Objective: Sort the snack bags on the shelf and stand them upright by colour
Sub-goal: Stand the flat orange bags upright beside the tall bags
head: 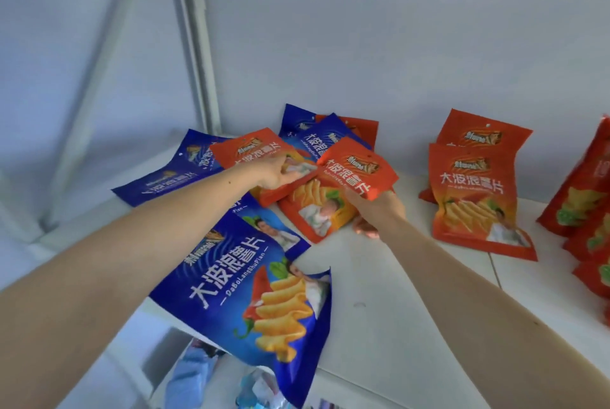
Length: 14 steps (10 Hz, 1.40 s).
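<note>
A jumble of red and blue snack bags lies on the white shelf (389, 293). My left hand (275, 174) grips the lower edge of a red bag (254, 153) in the pile. My right hand (376, 210) holds another red bag (350, 177) from underneath, its top folded towards me. A large blue bag (254, 293) lies flat at the front, hanging over the shelf edge. More blue bags lie at the left (171, 177) and at the back (317, 138). Two red bags (475, 191) stand upright at the right.
Further red bags (584, 197) stand in a row at the far right edge. The shelf's back wall (363, 55) is close behind the pile, and a white upright post (201, 55) marks the left corner. Another shelf board runs overhead.
</note>
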Motion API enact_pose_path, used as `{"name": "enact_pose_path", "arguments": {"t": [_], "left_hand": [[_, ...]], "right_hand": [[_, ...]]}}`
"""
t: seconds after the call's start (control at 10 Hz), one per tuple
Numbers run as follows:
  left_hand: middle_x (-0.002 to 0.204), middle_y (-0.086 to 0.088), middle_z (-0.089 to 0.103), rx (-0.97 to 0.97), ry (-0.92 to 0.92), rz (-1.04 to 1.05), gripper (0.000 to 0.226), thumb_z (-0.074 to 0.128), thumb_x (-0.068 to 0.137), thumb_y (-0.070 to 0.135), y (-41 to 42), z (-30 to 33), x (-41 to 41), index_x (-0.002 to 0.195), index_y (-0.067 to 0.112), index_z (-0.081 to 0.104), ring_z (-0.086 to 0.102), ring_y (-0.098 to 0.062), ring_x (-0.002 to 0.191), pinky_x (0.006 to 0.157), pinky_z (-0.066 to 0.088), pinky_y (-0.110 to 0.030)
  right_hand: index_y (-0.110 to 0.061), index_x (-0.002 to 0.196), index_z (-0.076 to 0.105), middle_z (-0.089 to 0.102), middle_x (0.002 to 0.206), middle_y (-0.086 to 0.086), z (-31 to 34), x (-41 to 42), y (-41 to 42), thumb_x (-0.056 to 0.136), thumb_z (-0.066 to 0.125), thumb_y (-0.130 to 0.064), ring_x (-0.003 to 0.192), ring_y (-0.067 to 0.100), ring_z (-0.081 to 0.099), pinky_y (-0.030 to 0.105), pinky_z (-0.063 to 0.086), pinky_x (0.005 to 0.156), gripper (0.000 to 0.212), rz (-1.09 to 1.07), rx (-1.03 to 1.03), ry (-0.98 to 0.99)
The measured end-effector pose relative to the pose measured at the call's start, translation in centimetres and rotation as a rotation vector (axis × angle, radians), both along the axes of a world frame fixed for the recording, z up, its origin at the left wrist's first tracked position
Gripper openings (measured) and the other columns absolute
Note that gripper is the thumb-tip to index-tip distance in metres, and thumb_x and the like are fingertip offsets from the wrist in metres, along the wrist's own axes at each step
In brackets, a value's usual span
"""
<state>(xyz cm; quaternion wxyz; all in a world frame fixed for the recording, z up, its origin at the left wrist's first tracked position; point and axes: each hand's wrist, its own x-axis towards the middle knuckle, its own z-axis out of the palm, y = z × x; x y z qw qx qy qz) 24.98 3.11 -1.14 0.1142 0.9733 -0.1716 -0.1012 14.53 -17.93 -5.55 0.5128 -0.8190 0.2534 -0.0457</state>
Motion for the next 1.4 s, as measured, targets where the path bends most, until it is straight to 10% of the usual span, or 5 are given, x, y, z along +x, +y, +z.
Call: {"name": "enact_pose_path", "arguments": {"t": [0.2,0.6,0.7,1.2,1.4], "left_hand": [[0.157,-0.007,0.031,-0.254,0.067,-0.036,0.057,0.042,0.101,0.044,-0.4,0.6,-1.1,0.151,0.020,0.029,0.035,-0.024,0.139,0.107,0.034,-0.032],[0.160,-0.017,0.017,-0.142,0.096,0.312,0.118,0.062,0.076,0.069,-1.9,1.2,-1.6,0.153,0.001,0.003,0.023,-0.034,0.146,0.118,0.026,-0.043],[0.156,-0.012,0.028,-0.400,0.210,0.427,0.180,0.083,0.005,0.074,-2.3,-0.1,0.7,0.154,0.009,0.006,0.030,-0.033,0.142,0.113,0.033,-0.050],[0.109,0.000,0.065,-1.046,0.400,0.208,0.065,0.085,0.059,-0.009,-3.9,0.8,-0.9,0.106,0.025,0.054,0.059,-0.019,0.107,0.089,0.051,-0.041],[0.125,-0.007,0.062,-1.036,0.532,-0.079,0.108,0.078,0.057,-0.021,-4.1,1.0,-1.1,0.142,0.031,0.036,0.061,-0.026,0.116,0.092,0.054,-0.048]], "right_hand": [[-0.017,0.107,0.064,0.067,0.095,0.003,0.1,-0.3,-0.7,0.070,0.083,-0.044,0.083,0.025,0.066,0.033,0.055,0.067,0.051,-0.214,0.077,-0.105],[-0.006,0.102,0.067,0.072,0.091,0.016,0.1,-0.2,-1.5,0.082,0.068,-0.026,0.073,0.036,0.071,0.035,0.057,0.054,0.028,-0.211,0.224,-0.127],[-0.005,0.106,0.064,0.074,0.087,0.012,-0.9,0.7,-2.1,0.044,0.075,-0.034,0.071,0.029,0.073,0.032,0.055,0.048,0.070,-0.142,0.256,-0.135],[-0.018,0.107,0.055,0.066,0.107,0.005,1.1,-1.2,-5.1,0.098,0.052,-0.018,0.101,0.028,0.065,0.049,0.053,0.093,0.009,-0.297,0.384,-0.488],[-0.016,0.117,0.056,0.064,0.102,-0.001,2.7,-2.3,-7.7,0.102,0.042,-0.024,0.095,0.020,0.062,0.034,0.050,0.082,0.022,-0.395,0.361,-0.569]]}}
